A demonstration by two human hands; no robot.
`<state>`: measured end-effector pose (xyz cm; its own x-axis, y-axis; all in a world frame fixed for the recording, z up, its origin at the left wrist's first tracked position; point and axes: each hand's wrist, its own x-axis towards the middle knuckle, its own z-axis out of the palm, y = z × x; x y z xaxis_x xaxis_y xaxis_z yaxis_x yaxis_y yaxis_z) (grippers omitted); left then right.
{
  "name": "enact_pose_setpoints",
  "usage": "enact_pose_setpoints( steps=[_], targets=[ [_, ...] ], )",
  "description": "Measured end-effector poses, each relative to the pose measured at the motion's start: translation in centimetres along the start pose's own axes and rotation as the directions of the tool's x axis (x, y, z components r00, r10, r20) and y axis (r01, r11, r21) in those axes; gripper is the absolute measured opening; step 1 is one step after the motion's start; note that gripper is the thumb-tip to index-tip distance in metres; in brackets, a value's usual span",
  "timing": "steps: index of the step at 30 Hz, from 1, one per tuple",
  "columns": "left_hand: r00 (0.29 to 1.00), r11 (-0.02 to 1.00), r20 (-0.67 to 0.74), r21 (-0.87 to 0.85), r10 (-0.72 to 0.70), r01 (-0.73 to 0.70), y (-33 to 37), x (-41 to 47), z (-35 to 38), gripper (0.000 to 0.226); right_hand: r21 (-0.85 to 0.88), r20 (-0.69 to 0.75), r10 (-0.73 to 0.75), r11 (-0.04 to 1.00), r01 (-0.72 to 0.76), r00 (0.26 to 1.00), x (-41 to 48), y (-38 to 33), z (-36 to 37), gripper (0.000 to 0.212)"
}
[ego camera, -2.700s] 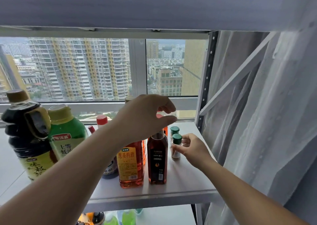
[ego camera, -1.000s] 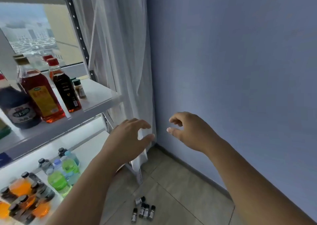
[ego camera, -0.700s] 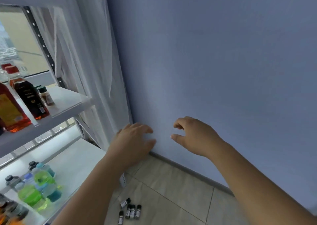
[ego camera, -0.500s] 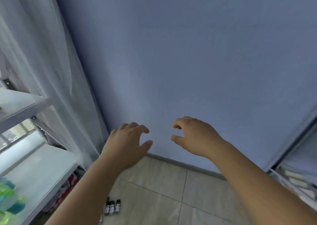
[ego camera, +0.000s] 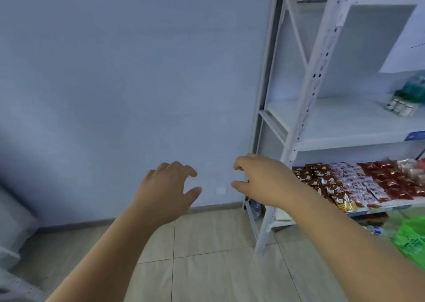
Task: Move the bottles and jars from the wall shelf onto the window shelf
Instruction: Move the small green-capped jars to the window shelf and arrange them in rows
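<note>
Left grip point(ego camera: 170, 186) and right grip point(ego camera: 259, 179) hang empty, fingers loose and apart. The jars point(ego camera: 399, 107) stand upright on the shelf point(ego camera: 345, 127), up and well right of the right grip, the nearer.

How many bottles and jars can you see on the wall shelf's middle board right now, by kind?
Small jars: 3
Green bottle: 1, blurred, maybe more
Total: 4 in view

Two hands point(ego camera: 166, 192), one wall shelf point(ego camera: 345, 127), three small jars point(ego camera: 400, 106)
</note>
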<state>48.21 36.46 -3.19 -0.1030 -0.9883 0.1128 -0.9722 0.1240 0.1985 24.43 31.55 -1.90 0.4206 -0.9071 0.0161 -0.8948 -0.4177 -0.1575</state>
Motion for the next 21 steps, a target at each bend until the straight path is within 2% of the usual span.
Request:
enact_pose_setpoints(
  steps=[9, 13, 21],
  targets=[
    [0.953, 0.957, 0.081, -0.019, 0.291, -0.290, 11.7, 8.3, 3.7, 0.043, -0.025, -0.052, 0.259, 0.965, -0.260, 0.965, -5.7, 13.1, -2.1, 0.035],
    [0.915, 0.922, 0.112, -0.070, 0.388, -0.382, 16.6, 13.1, 6.2, 0.041, -0.054, -0.060, 0.364, 0.929, -0.367, 0.929, -6.2, 18.5, -2.8, 0.043],
    [0.818, 0.826, 0.137, -0.173, 0.559, -0.536, 24.8, 22.7, 9.2, 0.041, -0.121, -0.069, 0.532, 0.835, -0.537, 0.844, -5.0, 27.4, -5.6, 0.042]
  ],
)
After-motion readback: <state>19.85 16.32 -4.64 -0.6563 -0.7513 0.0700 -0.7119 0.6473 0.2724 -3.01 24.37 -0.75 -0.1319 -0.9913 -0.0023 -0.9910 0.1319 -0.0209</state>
